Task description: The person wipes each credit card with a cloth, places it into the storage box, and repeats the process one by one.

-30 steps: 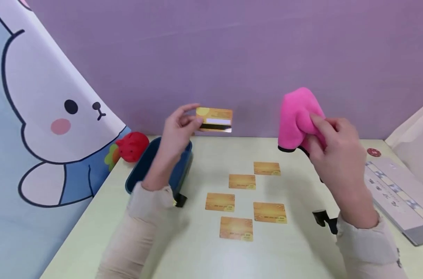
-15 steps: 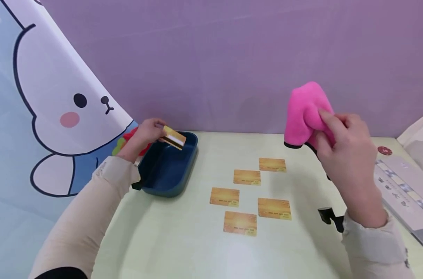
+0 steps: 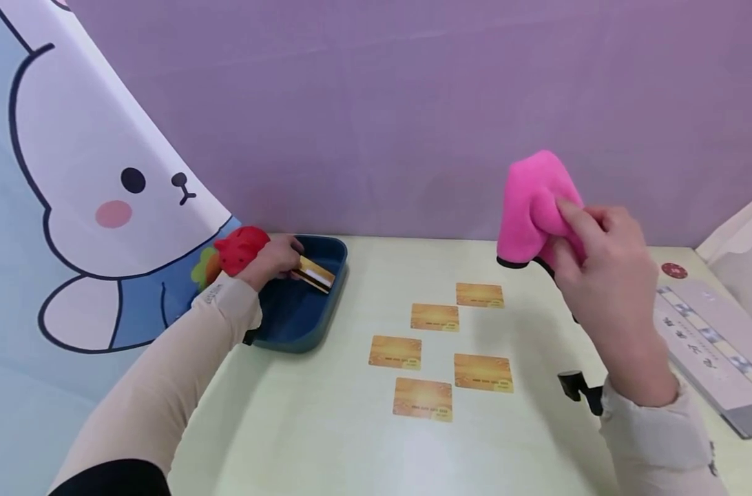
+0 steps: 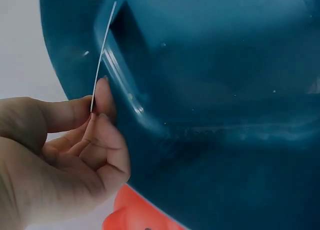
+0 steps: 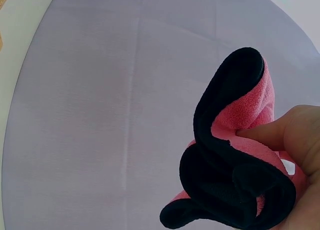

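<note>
My left hand (image 3: 275, 258) pinches a yellow bank card (image 3: 316, 274) between thumb and fingers, over the dark blue basin (image 3: 295, 337) at the table's left. In the left wrist view the card (image 4: 103, 56) shows edge-on, close above the basin floor. My right hand (image 3: 611, 275) holds up a bright pink cloth (image 3: 537, 207) by a pinched fold, raised above the table. The right wrist view shows the cloth (image 5: 252, 110) bunched, with a black border and black underside. Several orange-gold cards lie face up mid-table, among them a front card (image 3: 422, 399) and a back card (image 3: 479, 295).
A red piggy figure (image 3: 242, 249) stands just left of the basin. At the right lies a long white box (image 3: 717, 351) with printed writing, and a red poker chip (image 3: 674, 270) behind it. A purple cloth backdrop (image 3: 382, 124) hangs behind the table.
My left hand has carried the card left and down, from above the table's back edge to within the basin's outline. My right hand stays nearly still with the pink cloth.
</note>
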Tool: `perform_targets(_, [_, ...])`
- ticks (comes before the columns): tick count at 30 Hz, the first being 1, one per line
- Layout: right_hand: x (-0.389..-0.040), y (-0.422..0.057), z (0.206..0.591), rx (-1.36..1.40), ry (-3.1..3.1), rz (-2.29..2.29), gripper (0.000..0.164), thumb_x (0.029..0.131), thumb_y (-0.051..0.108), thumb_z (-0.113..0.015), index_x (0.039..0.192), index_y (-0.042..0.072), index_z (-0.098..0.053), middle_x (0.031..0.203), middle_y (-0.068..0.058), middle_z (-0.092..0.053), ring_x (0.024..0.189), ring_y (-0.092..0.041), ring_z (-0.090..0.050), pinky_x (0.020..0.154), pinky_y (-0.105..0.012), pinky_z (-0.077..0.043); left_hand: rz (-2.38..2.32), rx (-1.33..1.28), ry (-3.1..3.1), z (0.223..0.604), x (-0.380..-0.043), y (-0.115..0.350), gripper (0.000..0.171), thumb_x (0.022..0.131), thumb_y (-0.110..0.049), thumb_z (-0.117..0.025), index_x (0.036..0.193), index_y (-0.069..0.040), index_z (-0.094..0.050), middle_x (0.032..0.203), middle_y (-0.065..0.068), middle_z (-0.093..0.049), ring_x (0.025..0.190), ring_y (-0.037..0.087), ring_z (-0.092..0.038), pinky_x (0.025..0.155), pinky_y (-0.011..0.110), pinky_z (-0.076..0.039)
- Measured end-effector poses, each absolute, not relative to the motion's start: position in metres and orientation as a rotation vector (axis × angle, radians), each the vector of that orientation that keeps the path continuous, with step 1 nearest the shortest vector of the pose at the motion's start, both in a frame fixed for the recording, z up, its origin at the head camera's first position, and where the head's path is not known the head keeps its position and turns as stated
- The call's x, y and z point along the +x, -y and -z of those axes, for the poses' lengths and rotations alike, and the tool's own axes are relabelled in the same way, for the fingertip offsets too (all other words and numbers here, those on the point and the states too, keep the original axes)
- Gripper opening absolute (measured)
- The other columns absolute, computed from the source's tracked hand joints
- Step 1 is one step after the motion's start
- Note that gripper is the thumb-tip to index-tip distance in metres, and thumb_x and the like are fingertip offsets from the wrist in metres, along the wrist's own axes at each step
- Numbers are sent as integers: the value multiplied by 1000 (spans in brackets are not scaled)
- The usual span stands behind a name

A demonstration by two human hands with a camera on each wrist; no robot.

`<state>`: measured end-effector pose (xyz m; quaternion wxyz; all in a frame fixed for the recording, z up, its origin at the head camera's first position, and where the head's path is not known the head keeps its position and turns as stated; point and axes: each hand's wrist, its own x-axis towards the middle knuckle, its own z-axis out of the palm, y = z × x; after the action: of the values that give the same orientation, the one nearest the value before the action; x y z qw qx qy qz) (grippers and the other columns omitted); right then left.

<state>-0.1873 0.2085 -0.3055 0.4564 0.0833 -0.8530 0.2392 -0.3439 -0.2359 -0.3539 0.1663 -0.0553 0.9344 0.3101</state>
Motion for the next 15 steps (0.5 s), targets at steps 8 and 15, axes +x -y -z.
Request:
perform_targets(8, [-186, -210, 303, 198, 2122, -599, 37, 93, 10, -60, 130, 6, -67, 109, -29, -63, 100, -44, -57, 69, -61, -43, -776, -170, -2627, 358, -346, 239, 48, 98, -6, -51, 143, 3, -41, 116, 22, -63, 65, 9, -68, 82, 40, -58])
perform_targets(15, [-182, -212, 302, 176, 2108, -600, 37, 93, 10, -60, 130, 6, -67, 108, -29, -63, 100, -44, -57, 72, -60, -43, -665, -182, -2624, 347, -348, 230, 49, 99, -15, -50, 144, 2, -40, 133, 24, -51, 86, 28, -70, 80, 41, -60])
